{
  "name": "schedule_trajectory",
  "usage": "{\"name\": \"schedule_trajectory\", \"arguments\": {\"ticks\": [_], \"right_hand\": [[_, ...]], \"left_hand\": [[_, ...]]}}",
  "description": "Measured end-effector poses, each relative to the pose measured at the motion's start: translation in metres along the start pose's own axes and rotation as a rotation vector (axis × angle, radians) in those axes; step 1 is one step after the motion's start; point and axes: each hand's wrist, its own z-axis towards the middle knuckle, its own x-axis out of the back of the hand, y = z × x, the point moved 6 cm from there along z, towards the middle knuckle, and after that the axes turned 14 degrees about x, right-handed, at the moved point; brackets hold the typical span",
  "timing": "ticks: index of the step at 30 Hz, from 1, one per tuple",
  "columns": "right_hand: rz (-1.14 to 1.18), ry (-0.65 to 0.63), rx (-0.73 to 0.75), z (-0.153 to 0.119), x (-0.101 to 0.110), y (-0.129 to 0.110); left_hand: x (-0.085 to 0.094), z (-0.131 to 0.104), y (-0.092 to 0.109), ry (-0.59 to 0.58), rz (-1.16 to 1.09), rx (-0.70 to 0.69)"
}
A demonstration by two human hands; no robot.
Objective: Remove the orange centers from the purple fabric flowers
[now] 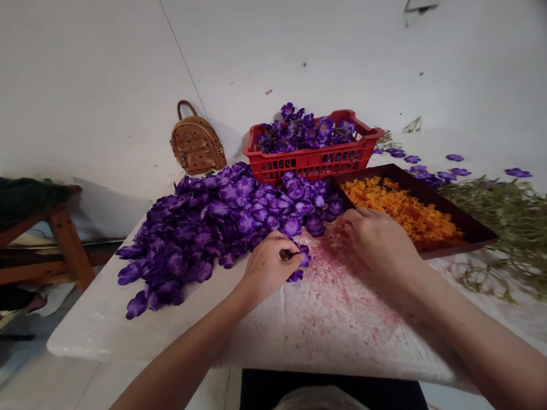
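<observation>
A large heap of purple fabric flowers [211,223] covers the left and middle of the white table [138,338]. My left hand [268,267] pinches one purple flower [299,259] at the heap's near edge. My right hand [378,239] rests palm down on the table just right of it, beside the dark tray [476,229] of orange flower centres [403,208]; its fingers curl and I cannot see anything in them. Pink-red specks [338,287] dust the table between and below the hands.
A red plastic crate [314,158] full of purple flowers stands at the back. Green stems [514,218] lie at the right with loose purple flowers. A small brown backpack [196,142] leans on the wall. A wooden bench [52,239] stands left of the table.
</observation>
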Motion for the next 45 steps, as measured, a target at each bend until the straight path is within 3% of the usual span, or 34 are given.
{"name": "schedule_trajectory", "arguments": {"ticks": [3,6,8,11,17,22,25,29,35,41,45], "right_hand": [[-0.134,-0.101,0.029,0.003,-0.007,-0.011],[-0.078,-0.058,0.123,0.006,-0.017,-0.027],[-0.022,-0.029,0.181,0.007,-0.024,-0.032],[0.103,0.033,0.209,0.005,-0.026,-0.032],[0.817,0.299,-0.057,0.002,-0.013,-0.011],[1.344,0.311,-0.284,0.002,-0.021,-0.007],[1.521,0.289,-0.335,0.001,-0.026,-0.009],[1.526,0.302,-0.349,0.000,-0.030,-0.010],[1.359,0.365,-0.298,0.001,-0.029,-0.012],[1.200,0.404,-0.201,0.002,-0.019,-0.013],[1.217,0.390,-0.280,-0.001,-0.020,-0.010]], "left_hand": [[0.010,-0.004,0.003,0.129,0.058,-0.056],[0.022,-0.005,0.007,0.224,0.024,-0.110],[0.029,-0.004,0.009,0.246,-0.043,-0.130],[0.030,0.002,0.012,0.191,-0.156,-0.103],[0.011,0.022,0.026,0.093,-0.246,-0.080],[-0.008,0.028,0.041,0.001,-0.281,-0.096],[-0.010,0.026,0.042,0.004,-0.327,-0.090],[-0.014,0.024,0.039,0.009,-0.329,-0.084],[-0.011,0.021,0.039,0.114,-0.223,-0.160],[-0.010,0.022,0.040,0.094,-0.200,-0.194],[-0.008,0.022,0.039,0.079,-0.226,-0.192]]}}
